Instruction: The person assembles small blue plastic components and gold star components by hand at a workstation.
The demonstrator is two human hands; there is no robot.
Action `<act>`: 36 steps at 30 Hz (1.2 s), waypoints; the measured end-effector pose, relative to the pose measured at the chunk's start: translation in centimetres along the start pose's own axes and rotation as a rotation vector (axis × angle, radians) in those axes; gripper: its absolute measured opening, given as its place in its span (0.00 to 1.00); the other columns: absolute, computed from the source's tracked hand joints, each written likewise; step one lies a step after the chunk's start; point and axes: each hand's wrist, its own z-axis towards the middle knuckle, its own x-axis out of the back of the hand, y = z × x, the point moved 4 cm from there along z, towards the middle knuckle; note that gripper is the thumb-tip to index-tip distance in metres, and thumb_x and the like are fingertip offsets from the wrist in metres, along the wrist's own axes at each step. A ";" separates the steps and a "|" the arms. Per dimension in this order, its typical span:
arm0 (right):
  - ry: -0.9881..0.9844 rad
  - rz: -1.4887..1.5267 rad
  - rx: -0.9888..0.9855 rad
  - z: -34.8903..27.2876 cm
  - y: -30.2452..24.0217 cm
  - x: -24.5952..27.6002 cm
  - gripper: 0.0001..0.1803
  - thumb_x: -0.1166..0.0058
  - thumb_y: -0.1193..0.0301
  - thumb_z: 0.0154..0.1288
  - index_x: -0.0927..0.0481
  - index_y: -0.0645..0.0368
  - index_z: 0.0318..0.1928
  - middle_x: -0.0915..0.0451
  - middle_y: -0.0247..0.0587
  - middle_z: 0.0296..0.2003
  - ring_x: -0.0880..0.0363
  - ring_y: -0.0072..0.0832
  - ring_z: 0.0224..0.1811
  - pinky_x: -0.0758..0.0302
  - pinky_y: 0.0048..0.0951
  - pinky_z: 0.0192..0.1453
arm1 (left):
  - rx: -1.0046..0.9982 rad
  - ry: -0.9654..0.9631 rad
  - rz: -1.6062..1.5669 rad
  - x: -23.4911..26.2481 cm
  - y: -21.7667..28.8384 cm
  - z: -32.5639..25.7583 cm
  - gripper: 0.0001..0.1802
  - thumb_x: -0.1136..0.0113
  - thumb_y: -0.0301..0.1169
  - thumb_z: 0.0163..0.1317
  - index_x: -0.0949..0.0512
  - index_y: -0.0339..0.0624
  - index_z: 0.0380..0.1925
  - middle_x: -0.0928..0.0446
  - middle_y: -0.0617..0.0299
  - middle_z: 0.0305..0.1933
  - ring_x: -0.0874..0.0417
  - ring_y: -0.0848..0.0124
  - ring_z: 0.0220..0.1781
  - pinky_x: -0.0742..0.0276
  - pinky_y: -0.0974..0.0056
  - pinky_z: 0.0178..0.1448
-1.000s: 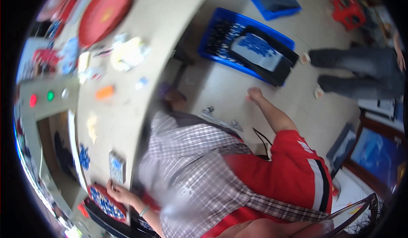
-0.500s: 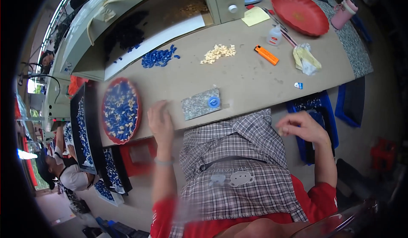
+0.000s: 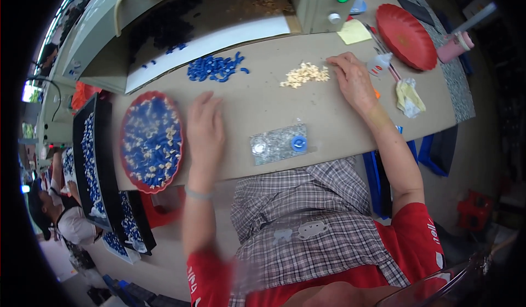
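My right hand reaches over the table to the right edge of a small pile of cream pieces. Its fingers are bent and the thumb is apart; nothing shows in them. My left hand, slightly blurred, hovers or rests between a red fluted dish and a speckled grey slab, fingers stretched out. On the slab, a blue round piece lies at the right end and a pale, shiny round piece at the left. The dish holds many blue and cream pieces.
Behind lies a pile of blue curved pieces. To the right are a small white bottle, a crumpled yellowish cloth, a red dish and a pink bottle. Black trays stand left, near another person.
My right hand has moved from beside my lap forward to the cream pieces. A pale round piece now shows on the slab's left end. The view has shifted, and my left hand sits slightly farther forward.
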 end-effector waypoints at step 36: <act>-0.263 0.016 0.148 -2.8 -2.7 0.3 0.09 0.42 0.77 0.62 0.17 0.61 0.44 0.23 0.41 0.38 0.19 0.40 0.40 0.22 0.37 0.45 | 0.218 -0.115 -0.317 -2.2 1.4 3.0 0.07 0.41 0.21 0.60 0.22 0.35 0.39 0.22 0.61 0.34 0.20 0.73 0.32 0.24 0.68 0.38</act>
